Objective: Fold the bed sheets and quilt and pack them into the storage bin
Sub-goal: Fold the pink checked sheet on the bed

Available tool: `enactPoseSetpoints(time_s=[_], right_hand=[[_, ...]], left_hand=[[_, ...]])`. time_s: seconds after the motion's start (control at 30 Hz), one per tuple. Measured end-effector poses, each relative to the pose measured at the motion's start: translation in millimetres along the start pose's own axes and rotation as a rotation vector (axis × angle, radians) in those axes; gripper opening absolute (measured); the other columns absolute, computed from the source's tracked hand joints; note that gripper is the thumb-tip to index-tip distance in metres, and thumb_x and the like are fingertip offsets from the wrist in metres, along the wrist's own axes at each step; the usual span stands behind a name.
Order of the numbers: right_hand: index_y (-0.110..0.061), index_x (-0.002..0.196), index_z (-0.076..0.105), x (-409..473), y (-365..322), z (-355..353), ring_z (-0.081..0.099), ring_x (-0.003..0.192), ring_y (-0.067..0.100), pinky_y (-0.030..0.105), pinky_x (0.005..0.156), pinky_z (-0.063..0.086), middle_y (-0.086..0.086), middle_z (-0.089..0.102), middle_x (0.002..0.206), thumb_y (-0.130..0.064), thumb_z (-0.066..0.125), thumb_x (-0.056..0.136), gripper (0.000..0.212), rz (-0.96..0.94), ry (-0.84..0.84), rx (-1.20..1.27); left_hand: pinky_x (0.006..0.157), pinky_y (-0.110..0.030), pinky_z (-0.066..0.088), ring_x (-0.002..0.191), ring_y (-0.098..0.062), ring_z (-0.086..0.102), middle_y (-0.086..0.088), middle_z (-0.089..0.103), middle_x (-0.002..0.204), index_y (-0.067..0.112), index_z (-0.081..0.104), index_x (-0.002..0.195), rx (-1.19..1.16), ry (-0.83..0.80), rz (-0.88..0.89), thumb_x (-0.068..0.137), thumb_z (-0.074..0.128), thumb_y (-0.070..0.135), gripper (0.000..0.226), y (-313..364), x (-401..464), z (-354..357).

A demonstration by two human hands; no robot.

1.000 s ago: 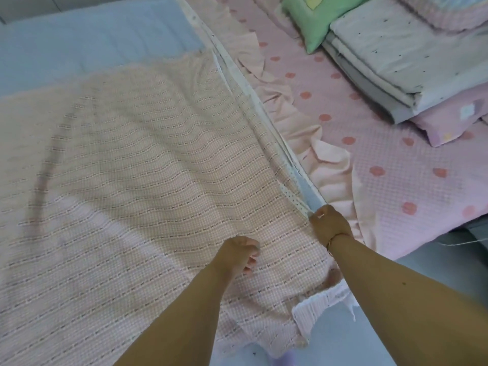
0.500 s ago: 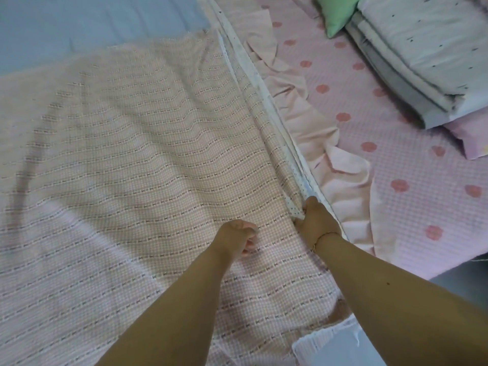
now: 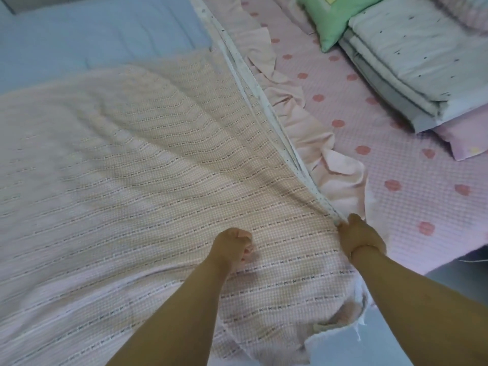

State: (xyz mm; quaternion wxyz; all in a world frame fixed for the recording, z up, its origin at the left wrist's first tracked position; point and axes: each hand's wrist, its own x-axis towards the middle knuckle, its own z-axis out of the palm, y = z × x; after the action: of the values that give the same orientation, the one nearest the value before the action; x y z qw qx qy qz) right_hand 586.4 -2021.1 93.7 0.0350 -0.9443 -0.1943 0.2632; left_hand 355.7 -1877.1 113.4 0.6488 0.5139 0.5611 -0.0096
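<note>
A pale pink checked sheet [image 3: 137,165] with dark dashed stripes lies spread over the blue mattress [image 3: 100,35]. My right hand [image 3: 356,235] pinches the sheet's dotted white edge band [image 3: 264,93], which runs taut up to the far end. My left hand [image 3: 233,245] is a closed fist pressed on the sheet near its front corner; whether it grips cloth is hidden. A folded white quilt [image 3: 412,56] sits at the far right. No storage bin is visible.
To the right is a second bed with a pink dotted sheet [image 3: 396,159] and a peach ruffle [image 3: 317,138] along the gap. A green pillow [image 3: 332,17] and a pink pillow [image 3: 464,133] lie by the quilt. Grey floor [image 3: 449,276] shows at the lower right.
My right hand has pulled the edge band to the right and towards me, drawing it taut. The left fist has stayed on the sheet.
</note>
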Motion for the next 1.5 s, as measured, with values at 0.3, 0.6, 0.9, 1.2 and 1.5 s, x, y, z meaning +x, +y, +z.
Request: enactPoseSetpoints(time_s=[0.3, 0.6, 0.9, 1.2, 1.5], right_hand=[[-0.008, 0.126, 0.042, -66, -17, 32, 0.043, 0.117, 0.033, 0.042, 0.096, 0.035, 0.015, 0.048, 0.125, -0.045, 0.055, 0.087, 0.055, -0.133, 0.374, -0.183], [-0.016, 0.097, 0.054, -133, -70, 89, 0.049, 0.079, 0.016, 0.025, 0.066, 0.038, -0.004, 0.050, 0.085, -0.036, 0.061, 0.088, 0.023, -0.644, -0.035, 0.190], [-0.018, 0.084, 0.051, -204, -116, 135, 0.051, 0.074, 0.018, 0.028, 0.065, 0.041, -0.003, 0.052, 0.079, -0.036, 0.059, 0.088, 0.020, -0.726, -0.176, 0.094], [-0.019, 0.094, 0.050, -286, -188, 168, 0.051, 0.077, 0.017, 0.026, 0.066, 0.038, -0.002, 0.053, 0.086, -0.039, 0.054, 0.091, 0.021, -0.816, -0.236, -0.027], [-0.016, 0.124, 0.046, -300, -181, 228, 0.048, 0.114, 0.024, 0.037, 0.094, 0.046, 0.005, 0.052, 0.122, -0.039, 0.065, 0.080, 0.053, -0.753, -0.214, -0.394]], left_hand=[[0.061, -0.031, 0.038, 0.054, -0.017, 0.045, 0.000, 0.050, 0.060, 0.022, 0.049, 0.056, 0.132, 0.098, 0.027, 0.078, 0.054, 0.016, 0.023, -78, -42, -32], [0.059, -0.017, 0.042, 0.074, -0.009, 0.058, 0.004, 0.064, 0.087, 0.018, 0.063, 0.094, 0.215, 0.276, 0.066, 0.086, 0.060, 0.012, 0.011, -140, -90, -58], [0.077, -0.034, 0.053, 0.089, -0.019, 0.061, -0.003, 0.065, 0.101, 0.019, 0.062, 0.100, 0.058, 0.377, -0.002, 0.084, 0.065, 0.016, 0.017, -201, -147, -126], [0.082, -0.038, 0.054, 0.094, -0.025, 0.064, -0.008, 0.067, 0.103, 0.022, 0.060, 0.093, -0.091, 0.511, 0.004, 0.084, 0.064, 0.017, 0.010, -254, -199, -211], [0.087, -0.024, 0.044, 0.107, -0.016, 0.056, -0.004, 0.053, 0.121, 0.015, 0.059, 0.116, 0.222, 0.546, 0.015, 0.086, 0.067, 0.023, 0.032, -321, -190, -220]])
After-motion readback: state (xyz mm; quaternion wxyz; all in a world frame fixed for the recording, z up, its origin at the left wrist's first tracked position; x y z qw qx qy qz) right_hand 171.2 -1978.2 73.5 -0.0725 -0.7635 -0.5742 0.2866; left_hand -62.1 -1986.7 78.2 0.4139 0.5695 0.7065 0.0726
